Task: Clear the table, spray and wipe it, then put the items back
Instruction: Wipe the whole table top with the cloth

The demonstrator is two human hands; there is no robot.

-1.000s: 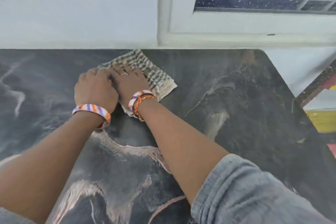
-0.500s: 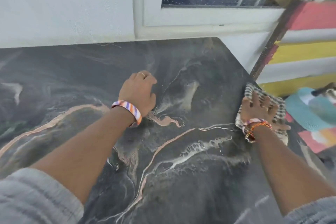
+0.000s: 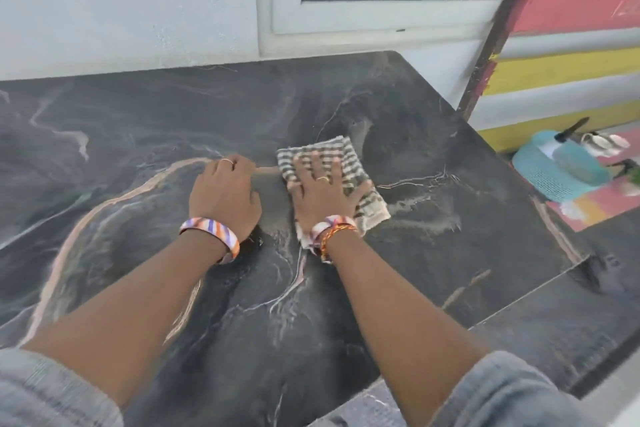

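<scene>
The right hand (image 3: pixel 323 192) is now lying near the middle of the frame, having come back from the right edge of the desk (image 3: pixel 450 225) where it was half a second ago. The striped cloth (image 3: pixel 334 163) is travelling with it, flat under the spread palm, and is sitting well in from that edge instead of overhanging it. The left hand (image 3: pixel 225 196) is resting just left of the cloth, so the two hands are close together again, as they were a second ago, though lower in the frame than then. More of the coloured mat at right is showing than a second ago.
</scene>
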